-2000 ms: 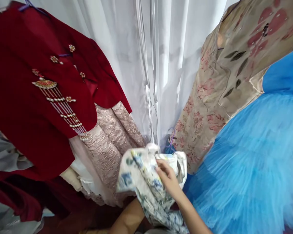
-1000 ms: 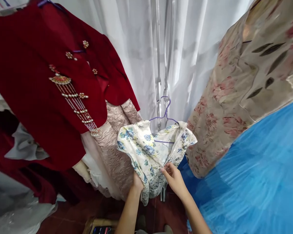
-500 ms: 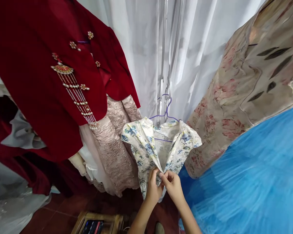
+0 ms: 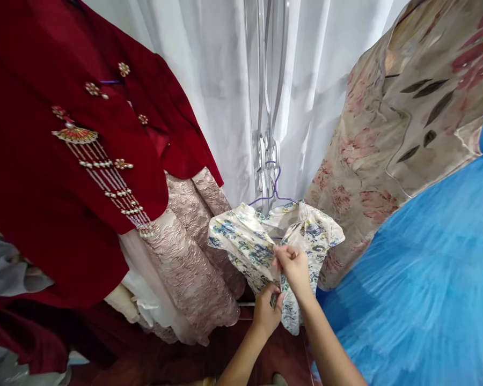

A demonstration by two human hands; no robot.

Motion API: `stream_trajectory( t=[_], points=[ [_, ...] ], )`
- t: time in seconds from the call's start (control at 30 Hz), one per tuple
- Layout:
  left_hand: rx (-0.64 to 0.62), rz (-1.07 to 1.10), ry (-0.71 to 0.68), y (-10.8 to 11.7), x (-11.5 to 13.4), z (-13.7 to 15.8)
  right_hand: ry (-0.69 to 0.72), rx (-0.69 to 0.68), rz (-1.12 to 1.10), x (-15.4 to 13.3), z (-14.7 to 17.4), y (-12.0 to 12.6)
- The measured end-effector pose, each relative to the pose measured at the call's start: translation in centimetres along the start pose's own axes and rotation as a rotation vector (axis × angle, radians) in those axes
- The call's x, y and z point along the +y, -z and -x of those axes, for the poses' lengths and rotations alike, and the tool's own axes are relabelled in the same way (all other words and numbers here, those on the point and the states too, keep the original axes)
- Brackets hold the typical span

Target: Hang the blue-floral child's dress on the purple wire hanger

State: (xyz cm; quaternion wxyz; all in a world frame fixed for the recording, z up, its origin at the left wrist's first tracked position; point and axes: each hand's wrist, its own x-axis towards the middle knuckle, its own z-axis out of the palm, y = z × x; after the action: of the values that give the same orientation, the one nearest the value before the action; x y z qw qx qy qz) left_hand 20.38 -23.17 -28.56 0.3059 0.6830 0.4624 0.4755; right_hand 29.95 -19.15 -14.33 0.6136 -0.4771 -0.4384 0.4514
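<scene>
A small white blouse (image 4: 249, 246) with a blue and yellow floral print hangs open-necked on a purple hanger (image 4: 274, 188). My right hand (image 4: 295, 269) pinches the blouse's front edge, just under the neckline. Lower down, my left hand (image 4: 268, 310) is closed on the front opening, thumb and fingers together on the fabric. The two front panels meet between my hands. My fingers hide the fastening there, so I cannot make out any buttons.
A dark red jacket (image 4: 145, 161) with a beaded brooch (image 4: 78, 135) hangs at left, over a pink brocade skirt (image 4: 189, 262). At right are a beige floral dress (image 4: 370, 155) and blue tulle (image 4: 422, 268). Behind are a white curtain (image 4: 209, 80) and metal rods (image 4: 261, 69).
My right hand has moved up the blouse's front edge, away from my left hand, which stays low on the opening. The neck opening has narrowed. The view has shifted slightly.
</scene>
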Motion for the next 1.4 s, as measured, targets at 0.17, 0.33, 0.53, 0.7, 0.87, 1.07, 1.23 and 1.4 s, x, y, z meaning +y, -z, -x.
stream_trajectory(
  t=[0.17, 0.33, 0.53, 0.7, 0.87, 1.07, 1.23, 1.4],
  points=[
    [-0.124, -0.078, 0.034, 0.9, -0.1, -0.7, 0.156, 0.018, 0.028, -4.3, -4.1, -2.3],
    [-0.256, -0.128, 0.095, 1.1, -1.2, -0.2, 0.254, 0.036, 0.005, -6.1, -5.3, -3.5],
    [-0.039, 0.046, -0.146, 5.7, 0.5, -3.7, 0.273, 0.009, 0.020, -6.0, -4.8, -2.8],
    [0.185, -0.094, -0.576, 12.1, 8.4, -13.0, 0.277, -0.016, 0.055, -5.5, -3.6, -2.2],
    [0.000, -0.296, -0.722, 13.3, 12.9, -18.3, 0.295, -0.029, 0.090, -5.5, -3.7, -2.1],
    [0.146, -0.287, -0.756, 13.0, 14.4, -19.2, 0.305, 0.001, 0.116, -3.0, -4.9, -2.6],
    [0.365, -0.297, -0.664, 17.5, 14.0, -21.1, 0.140, -0.075, 0.243, 1.6, -4.2, -2.2],
    [0.340, -0.213, -0.448, 24.4, 9.1, -22.2, 0.115, -0.160, 0.259, 4.3, -1.8, -1.7]
  ],
)
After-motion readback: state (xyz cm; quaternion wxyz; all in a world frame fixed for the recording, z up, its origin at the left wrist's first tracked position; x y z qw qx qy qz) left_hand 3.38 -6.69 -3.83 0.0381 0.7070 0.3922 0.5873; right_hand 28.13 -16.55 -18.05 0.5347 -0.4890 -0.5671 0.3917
